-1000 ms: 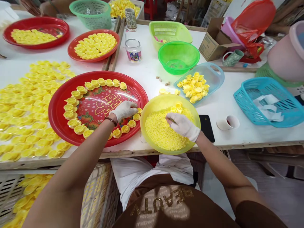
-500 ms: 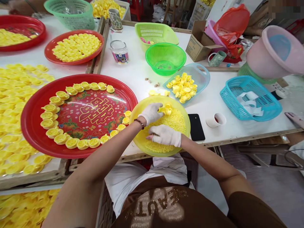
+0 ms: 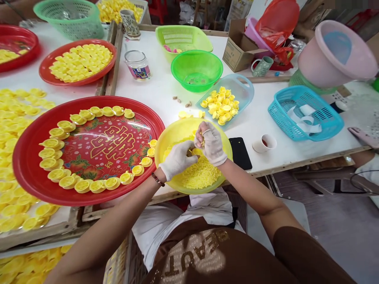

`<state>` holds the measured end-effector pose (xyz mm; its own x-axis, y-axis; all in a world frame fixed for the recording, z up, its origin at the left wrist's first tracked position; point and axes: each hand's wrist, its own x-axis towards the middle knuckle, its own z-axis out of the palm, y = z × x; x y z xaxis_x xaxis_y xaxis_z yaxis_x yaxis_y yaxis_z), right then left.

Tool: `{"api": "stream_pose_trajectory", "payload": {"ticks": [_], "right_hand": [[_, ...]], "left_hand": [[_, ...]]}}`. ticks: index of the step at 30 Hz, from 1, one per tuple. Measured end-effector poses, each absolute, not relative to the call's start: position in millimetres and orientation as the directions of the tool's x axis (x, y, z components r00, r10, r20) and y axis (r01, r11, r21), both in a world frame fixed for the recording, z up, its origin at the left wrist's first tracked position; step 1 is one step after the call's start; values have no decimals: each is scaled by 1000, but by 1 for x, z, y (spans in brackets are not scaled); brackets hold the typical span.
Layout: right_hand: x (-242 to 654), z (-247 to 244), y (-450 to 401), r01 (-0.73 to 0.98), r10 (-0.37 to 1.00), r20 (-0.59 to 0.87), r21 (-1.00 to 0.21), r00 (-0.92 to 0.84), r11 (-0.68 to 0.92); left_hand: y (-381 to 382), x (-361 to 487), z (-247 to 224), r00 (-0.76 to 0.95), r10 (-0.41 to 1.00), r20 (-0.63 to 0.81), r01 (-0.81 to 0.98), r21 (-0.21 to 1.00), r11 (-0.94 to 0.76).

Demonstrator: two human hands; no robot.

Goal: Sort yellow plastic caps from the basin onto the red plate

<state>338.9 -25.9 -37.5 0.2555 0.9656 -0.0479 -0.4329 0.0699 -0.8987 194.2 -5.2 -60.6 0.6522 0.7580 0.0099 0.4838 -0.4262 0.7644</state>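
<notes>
your left hand (image 3: 177,159) is over the yellow bowl (image 3: 170,132), thumb and fingers bent; can't tell what they grip. your right hand (image 3: 211,146) is just beside the left, fingers curled in, contents unclear. yellow pellets (image 3: 201,175) lie in the bowl; yellow cups (image 3: 83,185) arc along the red tray (image 3: 27,156).

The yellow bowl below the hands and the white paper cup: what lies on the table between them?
In the head view, a black phone lies between the yellow bowl and the white paper cup.
</notes>
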Motion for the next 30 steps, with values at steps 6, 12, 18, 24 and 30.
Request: {"api": "stream_pose_trajectory", "payload": {"ticks": [6, 12, 18, 24, 30], "right_hand": [[331, -41, -29, -369, 954, 78, -911, 289, 186], [338, -30, -30, -395, 951, -59, -916, 302, 69], [354, -37, -40, -320, 964, -84, -947, 253, 1], [372, -51, -58, 217, 996, 63, -975, 63, 48], [368, -54, -63, 487, 984, 144, -855, -105, 177]], "left_hand": [[-11, 192, -59, 645, 763, 41, 448, 789, -421], [-10, 186, -60, 648, 762, -18, 431, 833, -347], [-12, 176, -50, 613, 785, -86, 396, 893, -212], [52, 132, -27, 309, 936, 169, 654, 676, -339], [127, 104, -57, 247, 968, -36, 796, 577, -181]]}}
